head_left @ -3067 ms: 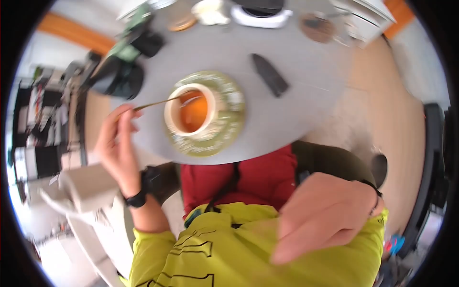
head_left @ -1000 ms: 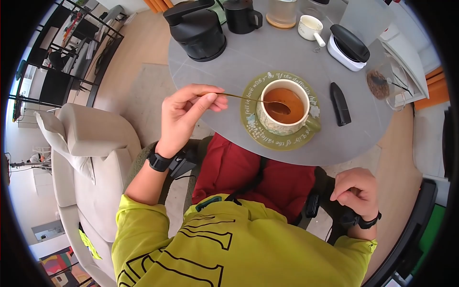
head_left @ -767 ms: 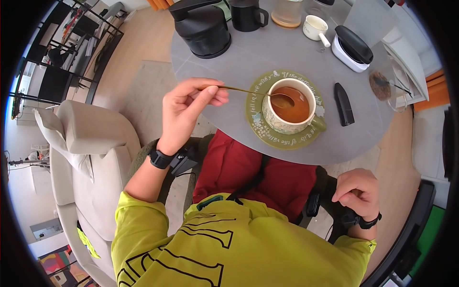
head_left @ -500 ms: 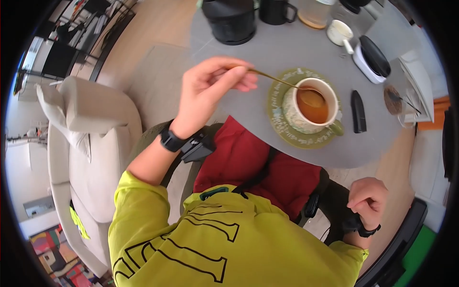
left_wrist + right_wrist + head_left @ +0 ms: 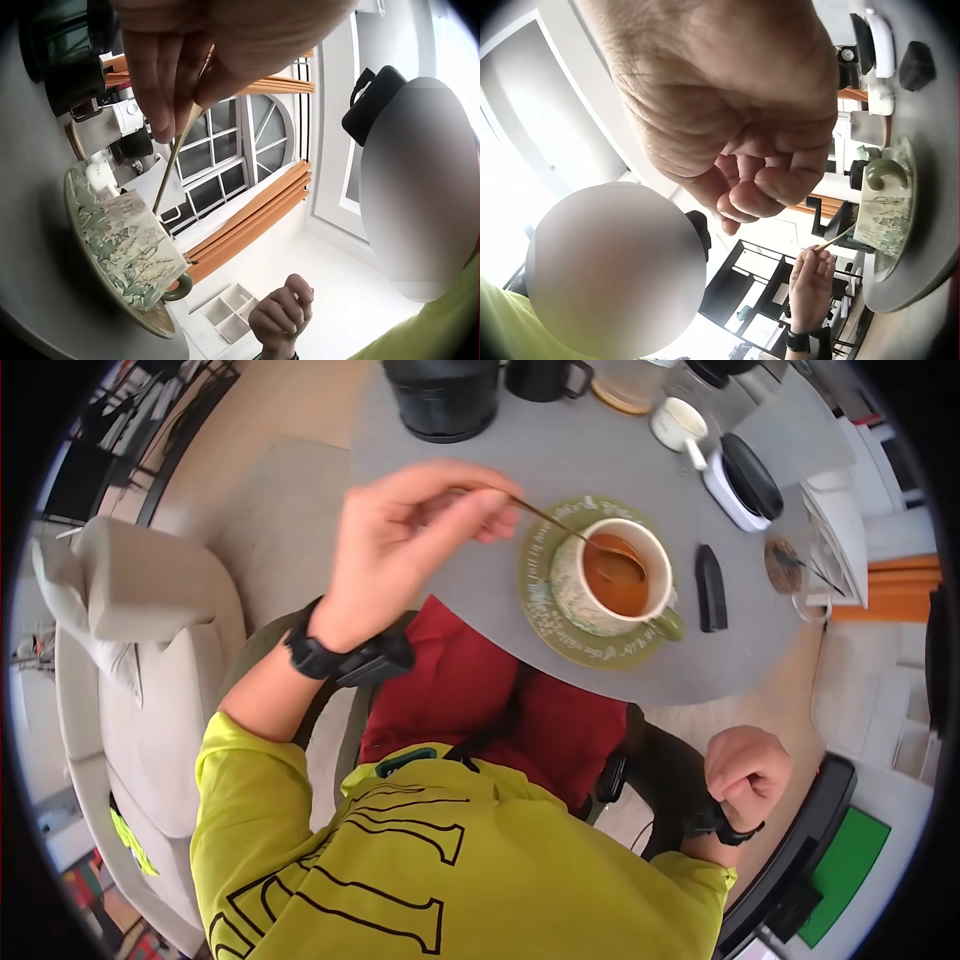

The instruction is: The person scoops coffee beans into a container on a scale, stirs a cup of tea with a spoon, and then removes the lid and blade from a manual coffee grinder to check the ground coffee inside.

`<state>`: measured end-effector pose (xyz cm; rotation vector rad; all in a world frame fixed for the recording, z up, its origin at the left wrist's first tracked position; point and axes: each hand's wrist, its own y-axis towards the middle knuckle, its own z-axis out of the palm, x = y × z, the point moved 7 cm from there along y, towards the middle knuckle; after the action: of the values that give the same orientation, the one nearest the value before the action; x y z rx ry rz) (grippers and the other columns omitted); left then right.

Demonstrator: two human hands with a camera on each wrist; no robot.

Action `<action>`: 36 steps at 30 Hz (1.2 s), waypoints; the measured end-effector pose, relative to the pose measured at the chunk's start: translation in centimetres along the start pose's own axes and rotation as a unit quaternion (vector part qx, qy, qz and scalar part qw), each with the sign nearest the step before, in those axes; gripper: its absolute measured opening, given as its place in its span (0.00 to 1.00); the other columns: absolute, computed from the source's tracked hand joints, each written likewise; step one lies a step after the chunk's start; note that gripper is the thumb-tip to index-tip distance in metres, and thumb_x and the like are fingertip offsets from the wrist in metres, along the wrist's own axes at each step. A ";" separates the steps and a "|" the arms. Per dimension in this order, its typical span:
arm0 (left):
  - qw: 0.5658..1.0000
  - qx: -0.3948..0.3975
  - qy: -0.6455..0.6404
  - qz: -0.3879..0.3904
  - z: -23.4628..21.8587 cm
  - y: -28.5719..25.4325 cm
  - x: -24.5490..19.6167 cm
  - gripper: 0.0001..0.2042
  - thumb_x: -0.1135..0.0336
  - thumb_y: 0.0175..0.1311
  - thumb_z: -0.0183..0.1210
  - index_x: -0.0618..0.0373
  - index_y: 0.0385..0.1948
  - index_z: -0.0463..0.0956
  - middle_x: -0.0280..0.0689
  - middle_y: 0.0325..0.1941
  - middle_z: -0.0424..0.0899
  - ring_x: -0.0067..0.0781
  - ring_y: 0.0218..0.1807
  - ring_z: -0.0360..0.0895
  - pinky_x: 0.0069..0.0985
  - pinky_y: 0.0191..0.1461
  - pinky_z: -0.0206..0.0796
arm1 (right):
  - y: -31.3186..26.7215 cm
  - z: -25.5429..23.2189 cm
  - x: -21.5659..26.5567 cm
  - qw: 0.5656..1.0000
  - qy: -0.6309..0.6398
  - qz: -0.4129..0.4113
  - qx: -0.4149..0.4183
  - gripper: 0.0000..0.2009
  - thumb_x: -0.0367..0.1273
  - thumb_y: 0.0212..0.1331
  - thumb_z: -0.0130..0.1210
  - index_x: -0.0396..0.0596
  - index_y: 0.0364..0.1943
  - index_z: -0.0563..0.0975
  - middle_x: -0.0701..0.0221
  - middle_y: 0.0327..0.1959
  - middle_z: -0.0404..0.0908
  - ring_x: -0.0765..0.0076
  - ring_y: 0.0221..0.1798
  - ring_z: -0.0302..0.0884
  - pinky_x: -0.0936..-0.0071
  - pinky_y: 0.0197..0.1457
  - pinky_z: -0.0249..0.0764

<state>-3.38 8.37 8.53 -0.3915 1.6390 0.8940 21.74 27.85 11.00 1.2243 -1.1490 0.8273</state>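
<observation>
My left hand [image 5: 405,535] pinches the end of a thin gold-coloured spoon [image 5: 550,518] between thumb and fingers. The spoon slants down over the rim of a cream patterned cup [image 5: 585,605], its bowl in the orange-brown liquid [image 5: 615,595]. Under the cup lies a green saucer [image 5: 538,588] with white lettering. In the left wrist view the spoon's shaft [image 5: 171,169] enters the cup [image 5: 131,247] from above. Off the table's edge, my right hand [image 5: 748,770] hangs loosely curled and holds nothing; its bent fingers [image 5: 754,199] show in the right wrist view.
Right of the saucer lies a black handheld object [image 5: 710,588]. Farther back are a black jug [image 5: 440,400], a black mug [image 5: 540,378], a small white handled cup [image 5: 678,425], a white-and-black device [image 5: 740,480] and a clear container [image 5: 790,565]. The grey table's rounded edge [image 5: 690,698] faces my lap.
The spoon's bowl has shifted about inside the cup, and its shaft slants more steeply. My left hand is higher. My right hand, in front of my chest 3.1 seconds ago, now sits at the lower right.
</observation>
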 end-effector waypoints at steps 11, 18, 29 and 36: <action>1.000 -0.005 0.023 -0.005 0.0 0.1 0.2 0.07 0.77 0.66 0.53 0.67 0.41 0.78 0.39 0.34 0.84 0.24 0.37 0.82 0.20 0.42 0.74 | 0.0 -0.2 -0.3 0.999 0.016 0.012 0.042 0.05 0.27 0.53 0.59 0.39 0.25 0.80 0.67 0.16 0.77 0.72 0.15 0.69 0.78 0.17 0.58; 0.998 0.008 0.048 -0.029 -0.1 0.0 0.7 0.07 0.77 0.66 0.53 0.67 0.40 0.78 0.40 0.35 0.84 0.25 0.38 0.82 0.20 0.41 0.74 | 0.3 -0.2 -0.6 0.998 -0.007 0.036 0.050 0.04 0.27 0.55 0.58 0.40 0.27 0.80 0.68 0.19 0.79 0.72 0.16 0.68 0.76 0.20 0.59; 0.998 -0.035 0.003 -0.054 -0.6 -0.1 0.9 0.08 0.75 0.67 0.52 0.66 0.43 0.78 0.40 0.34 0.84 0.25 0.35 0.82 0.19 0.40 0.73 | 0.9 -1.9 -3.9 0.974 -0.052 0.185 -0.118 0.05 0.25 0.66 0.48 0.40 0.41 0.74 0.77 0.24 0.71 0.86 0.20 0.61 0.87 0.23 0.56; 0.981 -0.078 -0.068 -0.163 -1.9 -1.3 1.6 0.11 0.68 0.69 0.51 0.64 0.45 0.77 0.39 0.31 0.83 0.23 0.29 0.79 0.18 0.37 0.69 | 3.1 -1.1 -7.3 0.960 -0.108 0.241 -0.092 0.12 0.30 0.67 0.49 0.42 0.51 0.71 0.78 0.23 0.69 0.87 0.21 0.61 0.86 0.23 0.58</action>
<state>-4.23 6.49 6.62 -0.6707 1.3351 0.7833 17.14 30.21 4.86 0.9034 -1.7054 0.9331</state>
